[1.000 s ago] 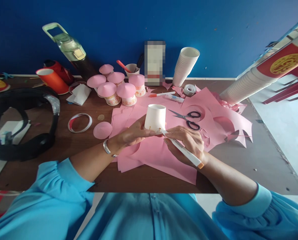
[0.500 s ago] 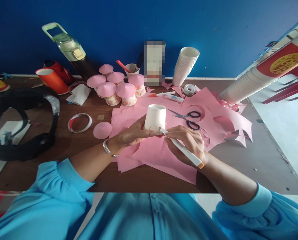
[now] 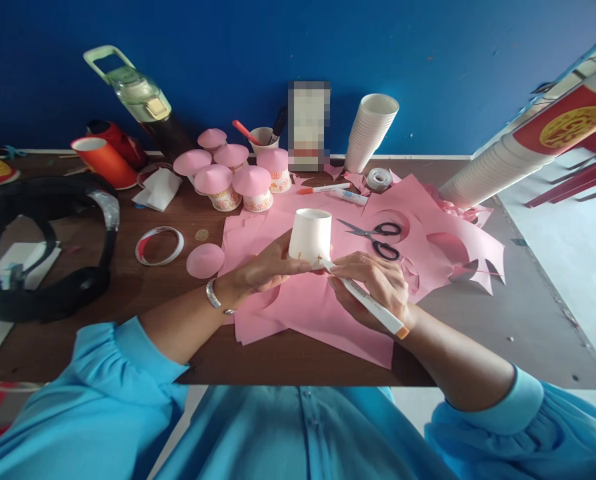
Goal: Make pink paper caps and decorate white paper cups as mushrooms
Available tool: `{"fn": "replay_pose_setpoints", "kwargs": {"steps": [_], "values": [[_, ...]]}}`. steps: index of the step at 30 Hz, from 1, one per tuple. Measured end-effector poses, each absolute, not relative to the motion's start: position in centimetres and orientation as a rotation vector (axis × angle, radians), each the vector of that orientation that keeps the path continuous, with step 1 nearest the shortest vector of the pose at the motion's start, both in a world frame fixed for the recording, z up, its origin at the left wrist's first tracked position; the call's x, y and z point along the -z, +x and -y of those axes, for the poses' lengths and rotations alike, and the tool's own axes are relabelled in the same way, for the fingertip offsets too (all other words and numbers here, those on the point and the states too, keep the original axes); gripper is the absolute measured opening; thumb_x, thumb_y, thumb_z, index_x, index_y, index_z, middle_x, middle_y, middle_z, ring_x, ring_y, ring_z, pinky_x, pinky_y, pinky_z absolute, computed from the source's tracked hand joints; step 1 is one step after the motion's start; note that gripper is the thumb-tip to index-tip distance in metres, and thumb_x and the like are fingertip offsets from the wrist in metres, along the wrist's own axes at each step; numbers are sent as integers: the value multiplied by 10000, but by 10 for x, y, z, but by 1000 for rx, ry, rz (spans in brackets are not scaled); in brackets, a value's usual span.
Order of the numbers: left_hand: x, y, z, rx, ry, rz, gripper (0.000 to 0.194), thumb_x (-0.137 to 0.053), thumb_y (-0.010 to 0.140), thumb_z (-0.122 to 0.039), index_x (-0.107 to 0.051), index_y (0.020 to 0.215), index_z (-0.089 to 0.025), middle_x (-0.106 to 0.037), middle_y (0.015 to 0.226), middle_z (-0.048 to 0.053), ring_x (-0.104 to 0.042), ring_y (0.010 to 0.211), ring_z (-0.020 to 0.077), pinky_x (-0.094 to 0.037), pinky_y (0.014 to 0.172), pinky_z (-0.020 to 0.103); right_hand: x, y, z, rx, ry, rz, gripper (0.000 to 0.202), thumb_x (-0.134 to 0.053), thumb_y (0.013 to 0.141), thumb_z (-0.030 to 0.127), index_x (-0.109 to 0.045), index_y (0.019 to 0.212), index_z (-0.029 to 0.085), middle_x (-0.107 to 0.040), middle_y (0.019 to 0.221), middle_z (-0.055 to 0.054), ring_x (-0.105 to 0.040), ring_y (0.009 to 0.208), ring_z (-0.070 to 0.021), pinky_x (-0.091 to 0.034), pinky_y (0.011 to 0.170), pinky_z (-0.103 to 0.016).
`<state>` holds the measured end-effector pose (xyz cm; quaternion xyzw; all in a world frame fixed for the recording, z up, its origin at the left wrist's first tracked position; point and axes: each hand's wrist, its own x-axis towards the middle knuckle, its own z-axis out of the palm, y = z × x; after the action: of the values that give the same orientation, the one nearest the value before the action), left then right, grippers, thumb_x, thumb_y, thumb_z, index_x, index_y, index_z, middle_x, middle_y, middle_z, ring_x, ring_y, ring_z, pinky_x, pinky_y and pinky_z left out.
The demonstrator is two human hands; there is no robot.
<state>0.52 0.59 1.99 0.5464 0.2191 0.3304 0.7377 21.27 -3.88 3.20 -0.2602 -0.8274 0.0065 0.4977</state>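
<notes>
A white paper cup (image 3: 310,235) is gripped at its lower left by my left hand (image 3: 272,265), over the pink paper sheets (image 3: 318,310). Small brownish-gold marks run along its lower side. My right hand (image 3: 373,283) is closed round a white marker pen (image 3: 373,305) with an orange-brown end. The pen's tip meets, or nearly meets, the cup's lower right side; the exact contact is partly hidden by my fingers. Just beyond my right hand lie black-handled scissors (image 3: 373,233) on the paper. Behind the cup stand several decorated cups with pink cone tops (image 3: 251,181).
A tape ring (image 3: 159,246) and a loose pink cone (image 3: 205,261) lie to the left, near a black headband-like device (image 3: 48,303). At the back are a bottle (image 3: 145,97), a stack of white cups (image 3: 372,132) and a pen cup (image 3: 265,139). Another cup stack (image 3: 498,173) leans at right.
Almost nothing differs. The marked cup has shifted very slightly to the left, and another short mark by the pen tip looks a little longer. Both hands keep their hold.
</notes>
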Motion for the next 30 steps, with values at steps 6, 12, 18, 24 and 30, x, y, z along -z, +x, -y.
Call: {"fn": "replay_pose_setpoints", "kwargs": {"steps": [6,12,18,24,30], "values": [[-20,3,-6,-797,1163,-391,411,-895,701,-546,-763,902,-212,-742,1074,79,-700,1142,285,-607,959,396,-33,216,39,17,-611,2022,283,-664,888,50,-610,1130,186,-746,857,-68,-735,711,-180,-621,606,-300],[-3,1,-11,-775,1072,-420,306,-771,880,-307,-712,1165,-212,-745,1185,104,-720,1151,288,-615,966,417,-32,215,37,61,-666,1949,279,-663,911,93,-614,1168,189,-753,906,-81,-752,787,-202,-637,653,-321],[-2,0,-11,-765,1060,-433,293,-753,900,-310,-701,1166,-200,-739,1232,106,-730,1138,282,-606,976,409,-30,214,36,20,-666,1961,306,-662,911,85,-611,1196,185,-756,928,-86,-760,828,-211,-644,695,-338],[-6,2,-11,-805,1183,-370,277,-820,821,-448,-746,964,-223,-754,1145,93,-707,1171,318,-605,942,427,-30,214,38,-25,-652,1994,338,-653,894,62,-621,1198,206,-753,893,-67,-742,764,-199,-633,653,-328],[-17,4,-8,-774,1195,-399,372,-850,764,-512,-755,954,-206,-744,1145,107,-674,1203,337,-590,966,456,-27,213,40,-32,-637,2033,303,-658,913,99,-602,1195,195,-760,940,-84,-764,832,-209,-652,694,-336]]}}
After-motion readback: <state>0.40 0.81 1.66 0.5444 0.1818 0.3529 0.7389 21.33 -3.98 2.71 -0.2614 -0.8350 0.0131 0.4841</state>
